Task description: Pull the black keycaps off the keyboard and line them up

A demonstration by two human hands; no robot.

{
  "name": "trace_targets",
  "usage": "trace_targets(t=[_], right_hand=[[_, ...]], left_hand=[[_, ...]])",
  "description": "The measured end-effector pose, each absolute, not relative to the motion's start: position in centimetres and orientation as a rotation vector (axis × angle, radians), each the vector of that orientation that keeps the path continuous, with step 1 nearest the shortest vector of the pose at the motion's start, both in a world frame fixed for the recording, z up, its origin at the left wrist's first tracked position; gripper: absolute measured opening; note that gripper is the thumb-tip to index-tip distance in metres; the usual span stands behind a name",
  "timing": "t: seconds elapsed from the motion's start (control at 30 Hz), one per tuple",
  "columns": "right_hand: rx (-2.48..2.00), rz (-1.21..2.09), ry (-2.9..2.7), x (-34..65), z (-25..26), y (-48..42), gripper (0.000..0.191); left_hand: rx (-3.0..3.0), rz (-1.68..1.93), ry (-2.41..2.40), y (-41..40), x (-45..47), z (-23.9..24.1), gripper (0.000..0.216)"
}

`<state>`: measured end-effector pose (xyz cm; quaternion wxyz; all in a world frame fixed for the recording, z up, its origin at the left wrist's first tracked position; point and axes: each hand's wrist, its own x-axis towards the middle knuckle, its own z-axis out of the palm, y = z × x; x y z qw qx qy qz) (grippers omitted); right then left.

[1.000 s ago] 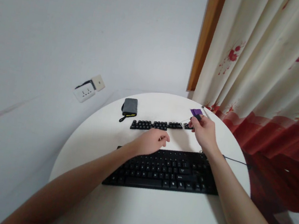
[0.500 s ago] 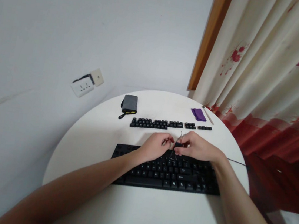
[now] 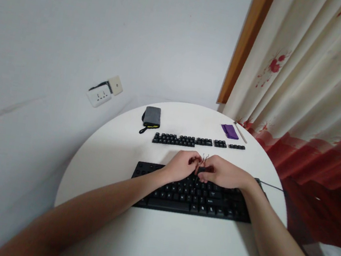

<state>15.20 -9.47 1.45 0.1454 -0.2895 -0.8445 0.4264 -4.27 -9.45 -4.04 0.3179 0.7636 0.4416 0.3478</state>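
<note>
Both my hands meet over the far edge of a black keyboard [image 3: 194, 193] on a round white table [image 3: 160, 242]. My left hand [image 3: 180, 166] is closed in a pinch beside a thin wire tool [image 3: 205, 157] that sticks up between the hands. My right hand [image 3: 219, 174] is closed on a small black object [image 3: 202, 169], which looks like a keycap caught in the wire tool. Rows of loose black keycaps [image 3: 184, 140] lie in a line farther back on the table.
A grey pouch with a yellow edge [image 3: 152, 117] lies at the back left of the table. A purple item [image 3: 229, 131] and a thin stick [image 3: 240, 132] lie at the back right. A curtain [image 3: 308, 80] hangs on the right. A wall socket [image 3: 99, 95] sits at left.
My right hand came back from the purple item at the table's back right to the keyboard's far edge, carrying the small black object and wire tool. My left hand closed in beside it.
</note>
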Motion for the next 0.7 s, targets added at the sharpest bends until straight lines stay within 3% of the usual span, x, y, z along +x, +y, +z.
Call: trace_targets(t=[0.37,0.53,0.63,0.7], right_hand=[[-0.926,1.363,-2.206,14.8,0.0,-8.3,0.025],[-0.987,1.029,-1.995,15.1,-0.2,-6.9,0.030],[-1.030,0.856,-1.861,15.1,-0.5,-6.4,0.028],[-1.021,0.821,-1.854,14.9,-0.7,-6.4,0.027]], left_hand=[[1.866,0.999,1.182,-9.4,-4.4,-3.4,0.020],[1.846,1.073,1.127,-9.4,-4.4,-3.2,0.029],[1.839,1.106,1.144,-9.4,-4.4,-3.3,0.020],[1.820,1.116,1.184,-9.2,-4.4,-3.5,0.025]])
